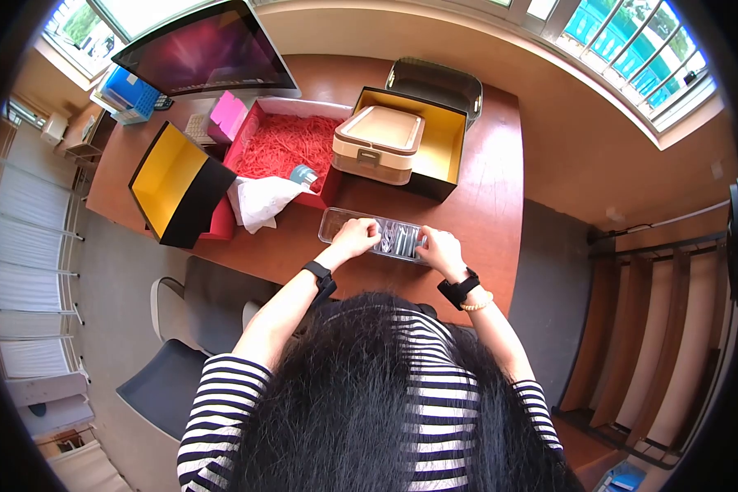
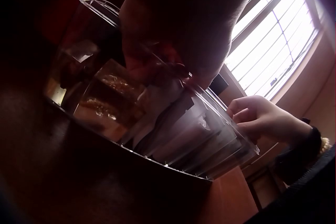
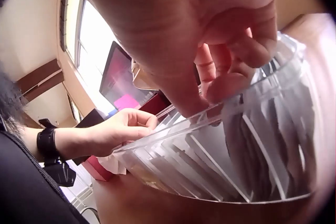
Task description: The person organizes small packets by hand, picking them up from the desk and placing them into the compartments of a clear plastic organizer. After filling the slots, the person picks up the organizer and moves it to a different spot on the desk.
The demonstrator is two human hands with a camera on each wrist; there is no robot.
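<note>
A clear, long plastic box stands near the table's front edge, with flat pale packets upright in a row inside. The left hand reaches over its rim from the left, fingers curled at the packets' upper edges; the left wrist view leaves these fingertips dark. At the box's right end, the right hand has its thumb and fingers bent inside the rim. In the right wrist view the right hand pinches at the tops of the packets; its exact contact is partly hidden.
Behind are a red box of shredded paper, a beige lidded container on a black-and-yellow box, and a dark tray. White tissue and another black-and-yellow box lie left. A monitor stands at back left.
</note>
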